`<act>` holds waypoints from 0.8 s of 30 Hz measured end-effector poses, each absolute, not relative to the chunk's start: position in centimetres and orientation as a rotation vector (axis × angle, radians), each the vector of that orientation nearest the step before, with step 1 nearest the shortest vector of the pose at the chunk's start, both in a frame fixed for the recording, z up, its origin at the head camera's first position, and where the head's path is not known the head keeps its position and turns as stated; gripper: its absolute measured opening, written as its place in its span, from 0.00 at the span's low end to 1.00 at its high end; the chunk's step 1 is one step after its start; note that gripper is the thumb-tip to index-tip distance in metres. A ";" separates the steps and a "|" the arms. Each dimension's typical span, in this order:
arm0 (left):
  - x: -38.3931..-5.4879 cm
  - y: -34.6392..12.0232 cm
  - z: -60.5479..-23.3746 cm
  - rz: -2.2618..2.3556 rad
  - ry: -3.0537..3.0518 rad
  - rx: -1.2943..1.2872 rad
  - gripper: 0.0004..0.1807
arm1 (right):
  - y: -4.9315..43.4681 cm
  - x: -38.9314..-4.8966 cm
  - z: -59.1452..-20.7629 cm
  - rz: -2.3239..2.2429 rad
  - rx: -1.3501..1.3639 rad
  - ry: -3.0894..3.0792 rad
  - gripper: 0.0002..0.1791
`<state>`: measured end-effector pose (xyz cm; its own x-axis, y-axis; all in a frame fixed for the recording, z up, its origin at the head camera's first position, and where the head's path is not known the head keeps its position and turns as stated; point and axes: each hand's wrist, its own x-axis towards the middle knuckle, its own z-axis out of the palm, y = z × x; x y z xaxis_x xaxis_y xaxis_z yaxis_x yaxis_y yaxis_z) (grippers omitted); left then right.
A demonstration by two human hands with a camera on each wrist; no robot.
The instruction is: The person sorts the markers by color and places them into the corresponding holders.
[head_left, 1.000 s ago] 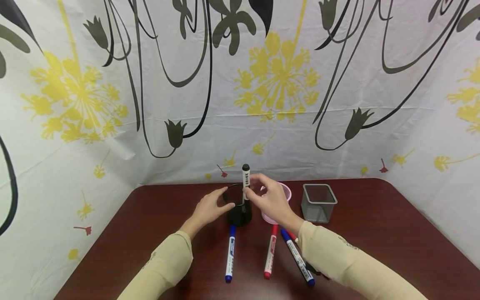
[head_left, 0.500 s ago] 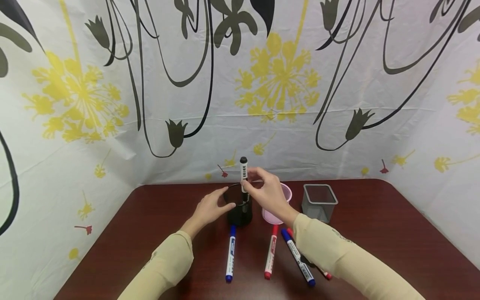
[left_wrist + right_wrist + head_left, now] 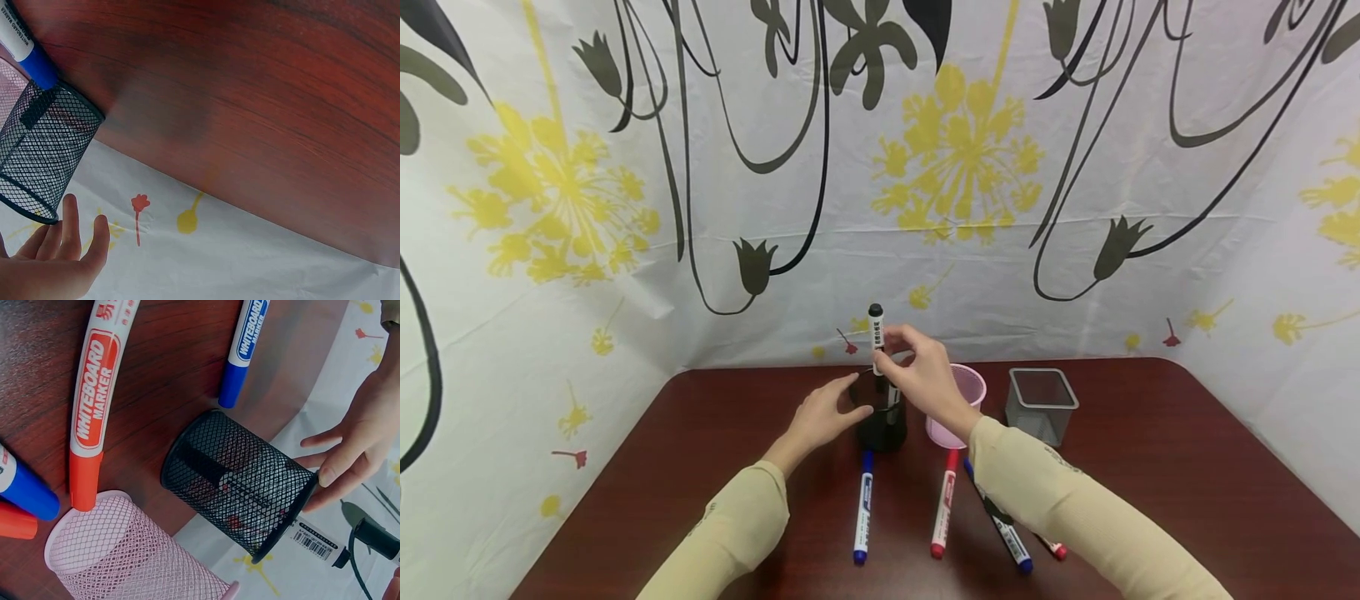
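Note:
In the head view, my right hand [image 3: 921,371] pinches a black whiteboard marker [image 3: 877,333] upright over the black mesh pen cup [image 3: 880,429]. The right wrist view shows that marker's dark end [image 3: 375,539] apart from the cup's rim. A second marker [image 3: 312,540] stands inside the cup, its barcoded end poking past the rim. My left hand [image 3: 820,415] holds the cup's rim on its left side, thumb at the near edge and fingers toward the far edge. Just right of the cup stands a pink mesh cup [image 3: 958,404], partly behind my right hand.
A grey square mesh holder [image 3: 1040,408] stands at the right. Toward the front lie a blue marker [image 3: 863,508], a red marker [image 3: 943,504] and another blue marker [image 3: 1011,537]. Another red-ended marker [image 3: 1058,550] is mostly under my right sleeve. Patterned cloth [image 3: 962,292] hangs behind the table.
My right hand has moved up and left, raising the marker from low in the black cup to above it. A second marker in the cup now shows. My left hand has stayed on the rim.

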<state>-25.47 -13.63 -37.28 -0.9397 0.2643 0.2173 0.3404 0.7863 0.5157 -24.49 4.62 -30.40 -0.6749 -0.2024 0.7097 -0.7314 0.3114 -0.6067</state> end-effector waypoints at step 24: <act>-25.6 -13.6 -37.3 -0.854 -2.832 -0.479 0.36 | 3.5 -26.1 -31.6 1.321 0.767 -2.132 0.11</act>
